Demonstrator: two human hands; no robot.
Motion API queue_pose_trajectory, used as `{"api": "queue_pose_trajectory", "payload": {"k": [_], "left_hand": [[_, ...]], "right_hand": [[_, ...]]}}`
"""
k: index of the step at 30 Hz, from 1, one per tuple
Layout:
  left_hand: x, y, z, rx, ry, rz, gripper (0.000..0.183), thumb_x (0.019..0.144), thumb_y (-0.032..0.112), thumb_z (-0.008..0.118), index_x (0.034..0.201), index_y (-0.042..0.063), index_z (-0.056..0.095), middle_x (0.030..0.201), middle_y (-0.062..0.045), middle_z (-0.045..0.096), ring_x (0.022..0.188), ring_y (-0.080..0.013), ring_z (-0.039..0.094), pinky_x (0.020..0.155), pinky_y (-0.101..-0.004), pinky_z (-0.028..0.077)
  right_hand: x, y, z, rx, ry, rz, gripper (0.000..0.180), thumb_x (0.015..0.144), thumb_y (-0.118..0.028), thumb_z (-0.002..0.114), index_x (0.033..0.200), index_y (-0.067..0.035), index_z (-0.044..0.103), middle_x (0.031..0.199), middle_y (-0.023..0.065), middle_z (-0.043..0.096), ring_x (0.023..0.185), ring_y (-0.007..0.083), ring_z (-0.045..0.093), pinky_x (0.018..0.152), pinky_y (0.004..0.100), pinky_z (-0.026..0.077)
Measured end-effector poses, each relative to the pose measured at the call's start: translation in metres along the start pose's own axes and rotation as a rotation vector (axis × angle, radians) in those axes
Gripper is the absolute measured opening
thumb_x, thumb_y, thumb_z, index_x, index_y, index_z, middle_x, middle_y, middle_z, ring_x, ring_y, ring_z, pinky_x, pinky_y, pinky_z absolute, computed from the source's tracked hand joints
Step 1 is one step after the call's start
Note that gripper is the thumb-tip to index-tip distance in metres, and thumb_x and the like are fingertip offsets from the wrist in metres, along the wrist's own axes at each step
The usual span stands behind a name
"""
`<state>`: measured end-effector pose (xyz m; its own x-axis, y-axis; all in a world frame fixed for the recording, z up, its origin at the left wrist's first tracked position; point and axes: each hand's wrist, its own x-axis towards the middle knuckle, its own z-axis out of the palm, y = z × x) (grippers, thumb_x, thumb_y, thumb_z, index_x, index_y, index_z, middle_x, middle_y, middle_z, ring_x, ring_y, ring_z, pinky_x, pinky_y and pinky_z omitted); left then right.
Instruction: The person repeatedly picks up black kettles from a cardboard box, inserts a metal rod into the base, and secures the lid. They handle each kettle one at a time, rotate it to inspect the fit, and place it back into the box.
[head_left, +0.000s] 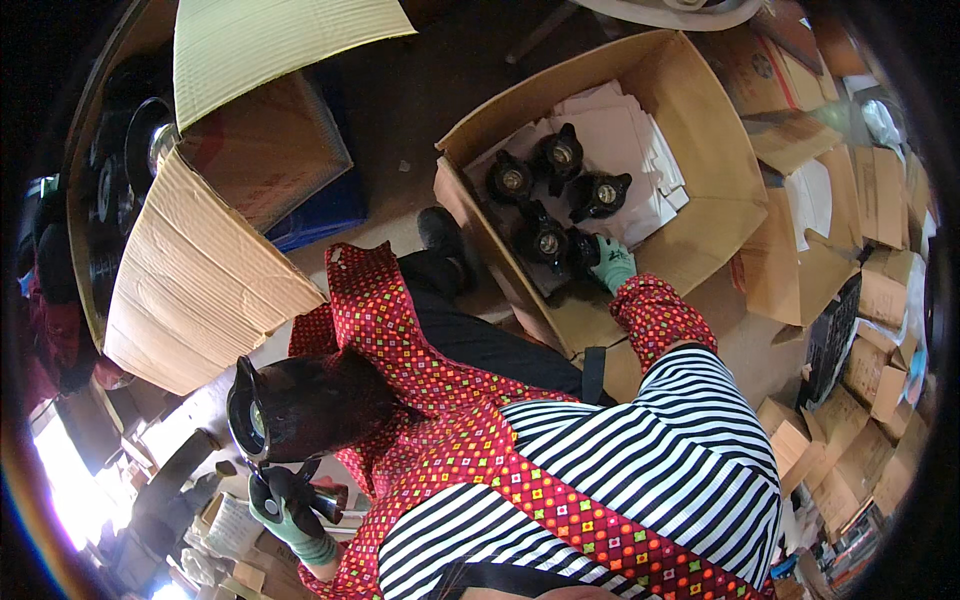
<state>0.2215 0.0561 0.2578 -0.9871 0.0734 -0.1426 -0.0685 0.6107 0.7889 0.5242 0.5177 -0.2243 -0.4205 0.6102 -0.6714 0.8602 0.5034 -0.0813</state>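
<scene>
My left hand (294, 517), in a pale green glove with a dark palm, grips the handle of a large black jug (322, 409) at the lower left. The jug lies sideways against the red patterned apron, its spouted mouth facing left. My right hand (618, 264), in a similar glove, reaches into an open cardboard box (701, 161) and is closed on a black jug (582, 253) at its near side. Several more black jugs (559, 154) with pointed spouts stand beside it, mouths up. White card sheets (619, 139) lie in the box.
A second open cardboard box (270, 150) with raised flaps (202, 277) stands at the upper left. Round black items (105, 191) sit on a rack beyond it. Many cardboard cartons (799, 247) crowd the right side. One shoe (442, 232) is close to the jug box.
</scene>
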Motion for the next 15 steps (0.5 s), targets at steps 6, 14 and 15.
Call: {"api": "queue_pose_trajectory", "payload": {"k": [6,14,15], "left_hand": [[0.002,0.003,0.004,-0.006,0.023,0.069,0.039,0.097,0.040,0.071,0.090,0.005,0.057,0.072,0.001,0.054,0.057,-0.0092,0.051,0.051,-0.0251,0.039],[0.000,-0.002,0.000,0.015,0.030,0.022,0.036,0.098,0.037,0.071,0.092,0.004,0.058,0.072,0.000,0.057,0.057,-0.0098,0.053,0.051,-0.0264,0.042],[-0.001,-0.002,0.001,0.011,0.060,0.014,0.036,0.098,0.037,0.070,0.092,0.004,0.058,0.072,0.000,0.057,0.057,-0.0097,0.053,0.051,-0.0265,0.042]], "right_hand": [[0.013,-0.009,-0.010,-0.462,0.214,-0.312,0.067,0.079,-0.034,0.079,0.140,-0.018,0.058,0.145,0.0156,0.050,0.137,0.0414,0.042,0.113,0.0640,0.033],[0.029,-0.011,-0.080,-0.490,0.250,-0.517,0.076,0.086,-0.028,0.072,0.157,-0.029,0.045,0.163,0.0286,0.026,0.146,0.0563,0.026,0.119,0.0707,0.023],[0.023,-0.028,-0.104,-0.517,0.095,-0.486,0.079,0.086,-0.030,0.073,0.159,-0.031,0.043,0.163,0.0282,0.026,0.146,0.0565,0.027,0.119,0.0708,0.023]]}}
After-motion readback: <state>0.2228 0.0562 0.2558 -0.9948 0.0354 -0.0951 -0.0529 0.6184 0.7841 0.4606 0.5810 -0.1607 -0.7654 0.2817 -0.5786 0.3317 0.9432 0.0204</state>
